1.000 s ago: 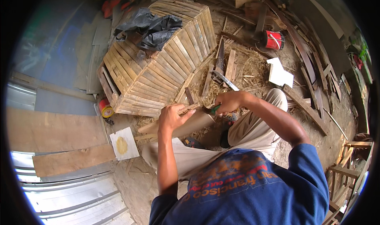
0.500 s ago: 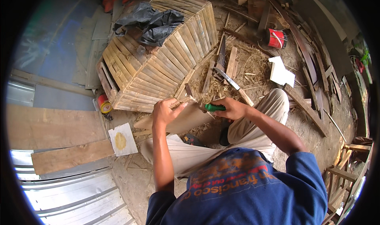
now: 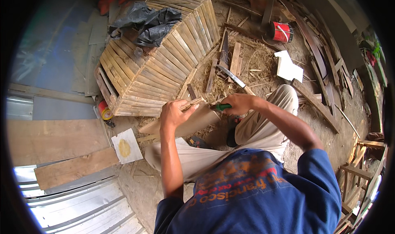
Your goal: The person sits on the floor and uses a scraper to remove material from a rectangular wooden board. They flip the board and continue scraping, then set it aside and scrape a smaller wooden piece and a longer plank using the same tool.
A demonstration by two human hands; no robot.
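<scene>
- Green-handled tool [image 3: 223,107]: turned nearly level since one second earlier; right hand [image 3: 239,104] closed around it.
- Wooden strip [image 3: 192,103]: thin, pale brown, beside tan panel [image 3: 201,119], pinched by left hand [image 3: 172,115].

Blue printed T-shirt [image 3: 255,197] — loose beige trousers [image 3: 259,131]

Crate [image 3: 168,65] blocks beyond left hand [image 3: 173,115] — floor [image 3: 329,151] open rightward.

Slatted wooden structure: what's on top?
Mainly crumpled black plastic, draped toward its far left part. Whatever lies directly under the plastic is covered and can't be seen.
</scene>
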